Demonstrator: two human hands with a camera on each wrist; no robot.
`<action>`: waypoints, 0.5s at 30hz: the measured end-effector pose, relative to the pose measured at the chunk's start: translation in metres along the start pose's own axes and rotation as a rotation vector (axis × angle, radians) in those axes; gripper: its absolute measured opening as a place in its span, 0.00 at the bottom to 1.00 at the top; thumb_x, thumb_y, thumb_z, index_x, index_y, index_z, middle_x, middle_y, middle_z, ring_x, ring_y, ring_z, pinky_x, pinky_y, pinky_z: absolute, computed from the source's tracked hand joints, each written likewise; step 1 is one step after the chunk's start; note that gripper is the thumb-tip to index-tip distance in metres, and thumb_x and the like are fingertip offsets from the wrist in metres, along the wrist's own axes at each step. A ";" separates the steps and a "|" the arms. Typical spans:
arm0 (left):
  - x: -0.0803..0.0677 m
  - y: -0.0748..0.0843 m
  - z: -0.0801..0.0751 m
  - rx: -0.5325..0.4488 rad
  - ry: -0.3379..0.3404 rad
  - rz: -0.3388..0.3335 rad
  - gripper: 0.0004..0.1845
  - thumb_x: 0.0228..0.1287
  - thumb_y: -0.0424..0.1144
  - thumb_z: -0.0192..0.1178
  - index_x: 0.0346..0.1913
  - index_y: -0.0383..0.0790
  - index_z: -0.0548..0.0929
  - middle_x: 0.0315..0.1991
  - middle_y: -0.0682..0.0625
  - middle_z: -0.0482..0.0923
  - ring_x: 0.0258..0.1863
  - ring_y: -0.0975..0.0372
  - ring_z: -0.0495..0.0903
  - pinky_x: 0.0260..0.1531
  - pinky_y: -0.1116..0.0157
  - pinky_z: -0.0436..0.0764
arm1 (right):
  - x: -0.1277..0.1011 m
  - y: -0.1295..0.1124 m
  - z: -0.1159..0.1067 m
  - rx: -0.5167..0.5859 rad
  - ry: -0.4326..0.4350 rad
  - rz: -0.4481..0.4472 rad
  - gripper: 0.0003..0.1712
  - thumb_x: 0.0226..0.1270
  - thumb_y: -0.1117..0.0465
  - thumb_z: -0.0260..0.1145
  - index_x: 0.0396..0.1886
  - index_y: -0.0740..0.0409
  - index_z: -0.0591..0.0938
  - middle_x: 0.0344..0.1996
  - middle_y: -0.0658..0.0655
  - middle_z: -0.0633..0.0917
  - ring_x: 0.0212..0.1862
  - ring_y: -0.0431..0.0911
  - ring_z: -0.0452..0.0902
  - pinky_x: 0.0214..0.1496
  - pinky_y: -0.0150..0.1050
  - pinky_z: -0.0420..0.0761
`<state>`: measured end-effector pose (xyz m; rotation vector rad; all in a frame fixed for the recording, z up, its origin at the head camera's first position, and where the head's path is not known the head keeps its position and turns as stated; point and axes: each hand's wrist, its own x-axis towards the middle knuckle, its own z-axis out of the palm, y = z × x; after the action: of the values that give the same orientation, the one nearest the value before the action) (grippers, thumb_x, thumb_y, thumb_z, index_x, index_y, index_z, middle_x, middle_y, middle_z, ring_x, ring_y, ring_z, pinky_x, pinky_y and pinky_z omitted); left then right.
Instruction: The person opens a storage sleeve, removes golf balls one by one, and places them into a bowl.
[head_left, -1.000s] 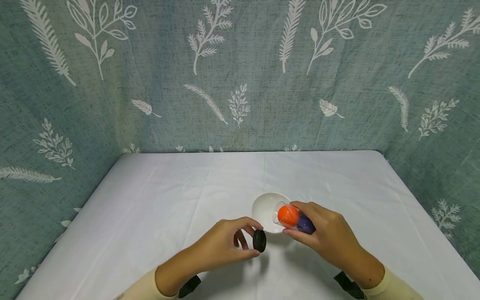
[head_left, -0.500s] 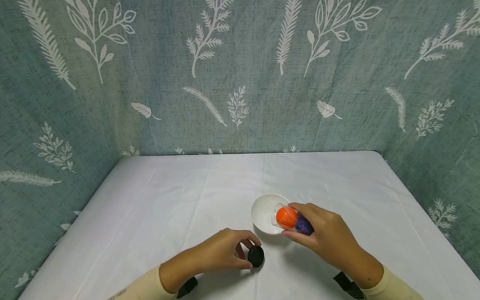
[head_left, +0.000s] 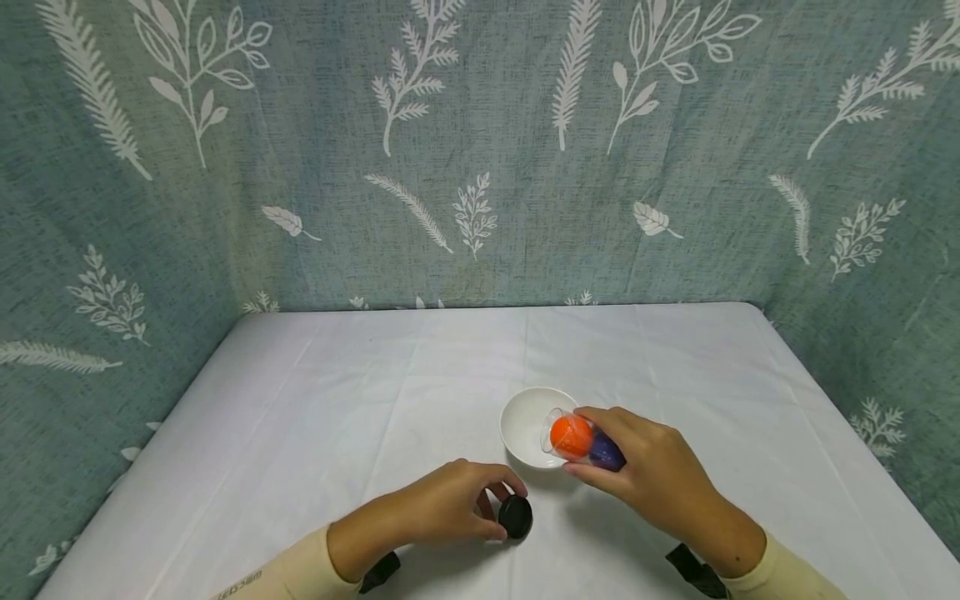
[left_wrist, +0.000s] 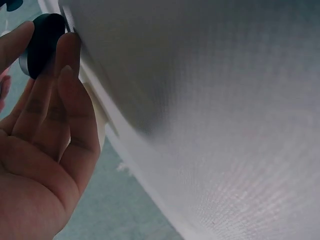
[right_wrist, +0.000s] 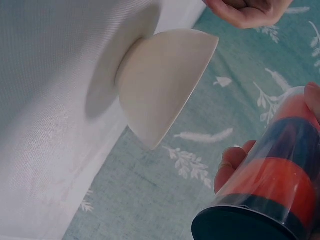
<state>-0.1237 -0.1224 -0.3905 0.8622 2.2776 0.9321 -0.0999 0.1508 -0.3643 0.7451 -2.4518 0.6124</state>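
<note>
My left hand pinches a round black lid between thumb and fingers, low at the table in front of the bowl. In the left wrist view, the lid sits at the fingertips. My right hand grips a clear plastic tube, tilted with its open mouth over the right side of a white bowl. Orange and purple balls fill the tube; an orange ball is nearest the mouth. A black base closes the tube's other end, seen in the right wrist view.
The bowl stands on a table with a white cloth. Behind and at both sides hangs a green leaf-patterned curtain. A black strap shows at the right wrist.
My left hand has lowered the lid toward the table and nearer to me, tipping it from on edge to flatter. My right hand holds the tube almost still over the bowl.
</note>
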 end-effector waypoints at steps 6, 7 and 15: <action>0.001 -0.001 -0.001 0.039 -0.002 0.003 0.22 0.56 0.37 0.75 0.53 0.50 0.82 0.42 0.61 0.85 0.32 0.76 0.81 0.38 0.75 0.80 | 0.000 0.001 0.000 -0.002 0.003 -0.010 0.33 0.51 0.42 0.79 0.53 0.55 0.84 0.42 0.50 0.88 0.40 0.41 0.86 0.40 0.39 0.87; 0.001 -0.001 -0.001 0.047 -0.003 0.004 0.22 0.55 0.37 0.75 0.53 0.50 0.82 0.42 0.62 0.85 0.32 0.76 0.81 0.38 0.75 0.80 | 0.000 0.001 0.000 -0.003 -0.001 -0.008 0.33 0.51 0.41 0.79 0.53 0.55 0.84 0.42 0.50 0.88 0.40 0.41 0.86 0.40 0.39 0.87; 0.006 -0.001 0.002 0.135 0.003 0.029 0.21 0.52 0.40 0.77 0.50 0.52 0.83 0.37 0.65 0.82 0.29 0.75 0.78 0.36 0.76 0.78 | 0.000 0.001 0.000 -0.014 -0.005 -0.007 0.34 0.50 0.42 0.80 0.53 0.55 0.84 0.42 0.51 0.89 0.40 0.41 0.86 0.39 0.39 0.87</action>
<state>-0.1272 -0.1181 -0.3939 0.9541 2.3579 0.7996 -0.1006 0.1516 -0.3643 0.7506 -2.4547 0.5909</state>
